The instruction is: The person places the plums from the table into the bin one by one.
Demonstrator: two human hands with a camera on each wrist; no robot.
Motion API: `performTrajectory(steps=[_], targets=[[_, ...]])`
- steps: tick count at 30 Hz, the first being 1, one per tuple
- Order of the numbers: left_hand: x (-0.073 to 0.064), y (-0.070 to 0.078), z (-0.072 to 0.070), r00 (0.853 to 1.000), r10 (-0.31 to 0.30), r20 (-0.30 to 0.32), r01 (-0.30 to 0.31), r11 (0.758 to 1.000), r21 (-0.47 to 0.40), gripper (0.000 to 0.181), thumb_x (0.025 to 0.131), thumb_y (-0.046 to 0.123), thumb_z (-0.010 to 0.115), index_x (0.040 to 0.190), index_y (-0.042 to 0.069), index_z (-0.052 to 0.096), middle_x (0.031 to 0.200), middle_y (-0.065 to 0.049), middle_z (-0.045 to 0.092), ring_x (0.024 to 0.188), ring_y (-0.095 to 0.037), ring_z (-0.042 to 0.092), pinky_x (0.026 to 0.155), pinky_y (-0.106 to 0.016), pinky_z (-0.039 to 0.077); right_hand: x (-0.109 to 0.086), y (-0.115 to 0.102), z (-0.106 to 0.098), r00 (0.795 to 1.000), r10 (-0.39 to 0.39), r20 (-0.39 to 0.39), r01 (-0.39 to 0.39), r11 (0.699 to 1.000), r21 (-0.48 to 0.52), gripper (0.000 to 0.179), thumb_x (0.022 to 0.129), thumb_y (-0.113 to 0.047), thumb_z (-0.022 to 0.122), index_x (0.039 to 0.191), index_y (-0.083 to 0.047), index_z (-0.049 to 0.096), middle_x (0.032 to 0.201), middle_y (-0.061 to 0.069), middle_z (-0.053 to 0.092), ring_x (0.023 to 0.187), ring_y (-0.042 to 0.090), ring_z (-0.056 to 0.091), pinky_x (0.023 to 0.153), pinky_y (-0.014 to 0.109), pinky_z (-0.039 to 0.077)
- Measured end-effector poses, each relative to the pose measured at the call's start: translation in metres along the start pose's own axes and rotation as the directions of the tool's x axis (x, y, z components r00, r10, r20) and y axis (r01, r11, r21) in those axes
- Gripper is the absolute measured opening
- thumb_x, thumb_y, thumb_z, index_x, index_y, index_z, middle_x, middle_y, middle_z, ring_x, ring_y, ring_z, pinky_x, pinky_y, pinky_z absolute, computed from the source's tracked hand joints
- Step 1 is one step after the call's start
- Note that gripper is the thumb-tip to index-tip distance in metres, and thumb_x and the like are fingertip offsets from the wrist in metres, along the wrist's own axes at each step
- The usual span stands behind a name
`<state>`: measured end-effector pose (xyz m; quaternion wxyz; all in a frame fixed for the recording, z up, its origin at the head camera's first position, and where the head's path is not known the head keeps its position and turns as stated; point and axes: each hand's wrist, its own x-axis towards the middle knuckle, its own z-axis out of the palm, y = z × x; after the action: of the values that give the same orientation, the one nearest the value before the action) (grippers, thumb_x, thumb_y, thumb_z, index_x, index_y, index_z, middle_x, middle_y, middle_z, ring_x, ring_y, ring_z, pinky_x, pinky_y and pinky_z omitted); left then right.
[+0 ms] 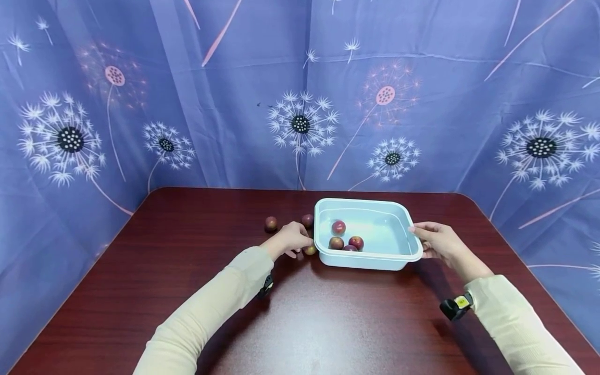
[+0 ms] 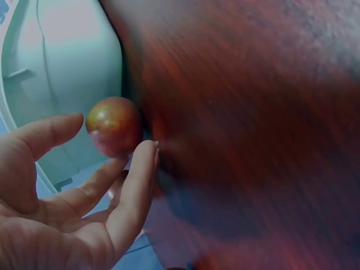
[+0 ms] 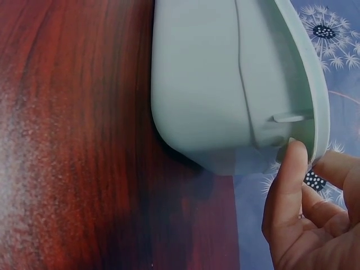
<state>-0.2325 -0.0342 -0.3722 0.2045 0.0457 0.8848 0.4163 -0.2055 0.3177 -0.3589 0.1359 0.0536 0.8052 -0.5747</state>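
A pale blue plastic basin [image 1: 375,262] stands toward the back of the table with several reddish plums [image 1: 338,227] in it. My right hand [image 1: 438,242] pinches its right rim, thumb on top and fingers beneath; the right wrist view shows this grip at the rim [image 3: 322,107]. At the basin's left side, my left hand [image 1: 292,238] is around a yellow-red plum [image 2: 115,126] on the table. Its thumb lies just short of the fruit and its fingertips are close below it; whether they touch is unclear.
Two more dark plums lie on the table beyond the left hand: one plum [image 1: 270,224] to the left and another plum [image 1: 307,221] by the basin's wall. A blue curtain [image 1: 244,120] with dandelion prints hangs behind the dark red wooden table [image 1: 290,323].
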Motion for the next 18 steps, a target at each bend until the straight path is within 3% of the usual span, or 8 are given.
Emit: performTrajectory(steps=[18], targets=[[0.0049,-0.0033,0.0049,0.998,0.037,0.055,-0.035,0.999,-0.036,0.028,0.075,0.011,0.073,0.097,0.001,0.059,0.078,-0.003,0.052,0.065,-0.015,0.053,0.059,-0.030,0.055,0.0011,0.0007,-0.0010,1.000,-0.008,0.004,0.008,1.000,0.003,0.058,0.097,-0.026,0.054,0.136,0.012,0.034,0.071,-0.009,0.063,0.060,0.005,0.061,0.056,0.024,0.055]])
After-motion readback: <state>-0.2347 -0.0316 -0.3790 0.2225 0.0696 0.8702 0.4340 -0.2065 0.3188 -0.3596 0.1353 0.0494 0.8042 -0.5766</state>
